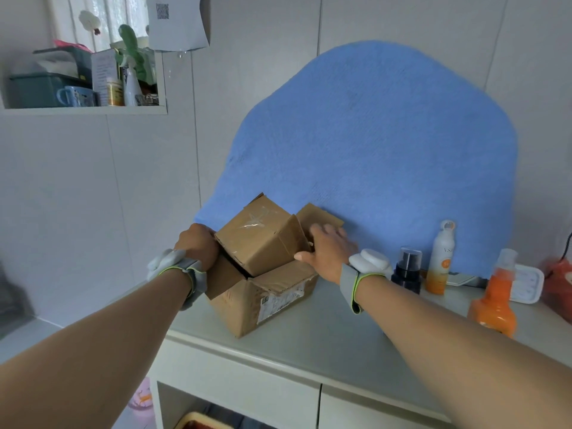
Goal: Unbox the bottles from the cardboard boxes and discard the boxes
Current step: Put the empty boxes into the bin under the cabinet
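A large open cardboard box (266,300) stands on the white cabinet top (334,342). A smaller taped cardboard box (260,239) sits tilted in its opening, half out. My left hand (198,247) grips the smaller box's left side. My right hand (329,247) presses on its right side, fingers spread near the big box's raised flap (318,213). Three bottles stand to the right: a dark pump bottle (408,270), a white-and-orange spray can (441,258) and an orange bottle (495,301). What the boxes hold is hidden.
A blue blurred patch (387,144) covers the wall behind the boxes. A white tray (526,283) and a red object (560,283) lie at the far right. A wall niche (83,85) at upper left holds containers. Below the cabinet top are drawers and an open shelf.
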